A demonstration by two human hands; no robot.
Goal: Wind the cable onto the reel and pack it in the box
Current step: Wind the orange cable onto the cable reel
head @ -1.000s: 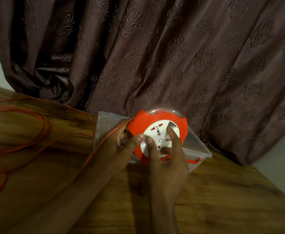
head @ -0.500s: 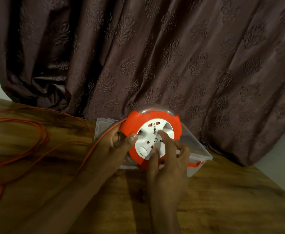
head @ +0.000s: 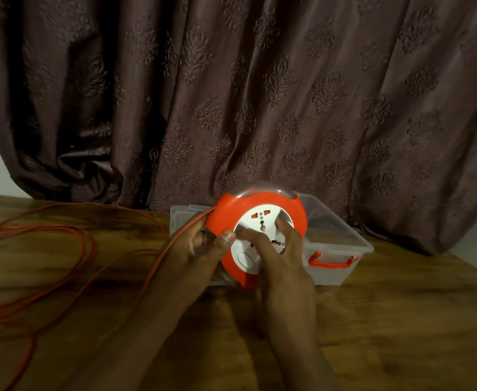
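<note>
At the centre of the head view, the reel [head: 255, 235] stands on edge in front of the clear box [head: 341, 244], white socket face toward the camera. The left hand [head: 200, 249] grasps its orange rim on the left side, thumb pressed on the front. The right hand [head: 279, 255] lies on the white hub, fingers [head: 284, 225] spread and pressing it, seemingly to turn it. From the reel's upper left edge the cable [head: 158, 258] runs past the left hand, down toward the lower left, where loose loops sprawl over the wooden table [head: 372, 334]. Much cable remains unwound, so winding looks early. Slack feeds in from the left, nearer the left hand, which could guide it.
</note>
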